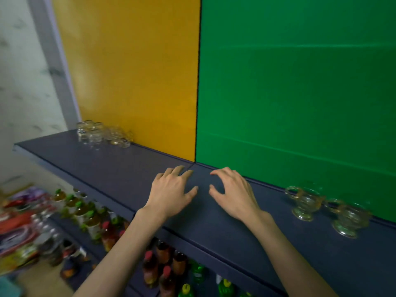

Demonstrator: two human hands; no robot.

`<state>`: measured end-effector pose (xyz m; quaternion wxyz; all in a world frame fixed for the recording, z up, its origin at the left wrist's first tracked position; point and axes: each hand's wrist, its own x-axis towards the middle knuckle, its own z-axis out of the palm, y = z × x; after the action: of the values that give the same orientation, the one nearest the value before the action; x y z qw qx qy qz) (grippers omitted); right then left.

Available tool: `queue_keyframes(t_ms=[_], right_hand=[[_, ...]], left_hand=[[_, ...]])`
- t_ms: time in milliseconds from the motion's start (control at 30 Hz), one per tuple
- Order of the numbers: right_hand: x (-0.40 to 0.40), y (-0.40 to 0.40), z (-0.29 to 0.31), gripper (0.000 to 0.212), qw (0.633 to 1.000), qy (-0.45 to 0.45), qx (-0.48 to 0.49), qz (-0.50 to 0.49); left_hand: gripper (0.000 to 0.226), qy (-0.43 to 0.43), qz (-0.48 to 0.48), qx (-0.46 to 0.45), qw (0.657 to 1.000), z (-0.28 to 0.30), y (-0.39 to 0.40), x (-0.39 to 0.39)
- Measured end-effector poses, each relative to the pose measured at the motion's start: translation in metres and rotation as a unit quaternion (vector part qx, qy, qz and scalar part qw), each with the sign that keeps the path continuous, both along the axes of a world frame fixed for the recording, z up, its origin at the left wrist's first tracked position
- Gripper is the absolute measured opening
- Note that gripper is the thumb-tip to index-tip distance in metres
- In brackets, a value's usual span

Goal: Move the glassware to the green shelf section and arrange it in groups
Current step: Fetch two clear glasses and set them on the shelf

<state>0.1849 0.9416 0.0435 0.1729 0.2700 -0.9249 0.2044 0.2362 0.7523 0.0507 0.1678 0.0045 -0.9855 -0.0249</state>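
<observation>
Left hand (171,191) and right hand (232,192): palms down, fingers spread, empty, over dark blue shelf (120,166). Clear glass cups (100,133) far left by yellow panel (132,67); two footed glass cups (325,209) right, before green panel (300,82).

Both bare forearms extended forward; left hand (173,190) and right hand (232,192) side by side, palms down, fingers spread and curled, empty.

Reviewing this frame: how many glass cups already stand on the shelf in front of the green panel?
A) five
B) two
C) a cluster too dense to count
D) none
B: two handled glass cups stand side by side before the green panel, while the rest of the glassware is clustered by the yellow panel; the left hand and right hand are both empty.
</observation>
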Motion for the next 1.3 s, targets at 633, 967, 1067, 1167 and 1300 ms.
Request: queue_keyframes(t_ms=[633,967,1067,1167,1300], right_hand=[[0.022,-0.349,-0.022,0.039,0.999,-0.015,0.029,0.041],[-0.039,-0.449,-0.033,0.041,1.000,-0.015,0.024,0.011],[-0.066,-0.481,-0.043,0.041,1.000,-0.023,0.011,-0.003],[-0.096,-0.507,-0.050,0.041,0.999,-0.043,0.000,-0.023],[-0.132,-0.523,-0.052,0.040,0.996,-0.057,-0.019,-0.069]], left_hand=[[0.071,-0.016,0.102,0.020,0.994,-0.023,-0.357,0.067],[0.070,-0.012,0.088,0.028,0.996,-0.032,-0.462,0.013],[0.070,-0.021,0.079,0.022,0.996,-0.035,-0.494,-0.017],[0.069,-0.038,0.063,0.014,0.997,-0.032,-0.526,-0.053],[0.067,-0.036,0.037,-0.011,0.999,-0.019,-0.562,-0.104]])
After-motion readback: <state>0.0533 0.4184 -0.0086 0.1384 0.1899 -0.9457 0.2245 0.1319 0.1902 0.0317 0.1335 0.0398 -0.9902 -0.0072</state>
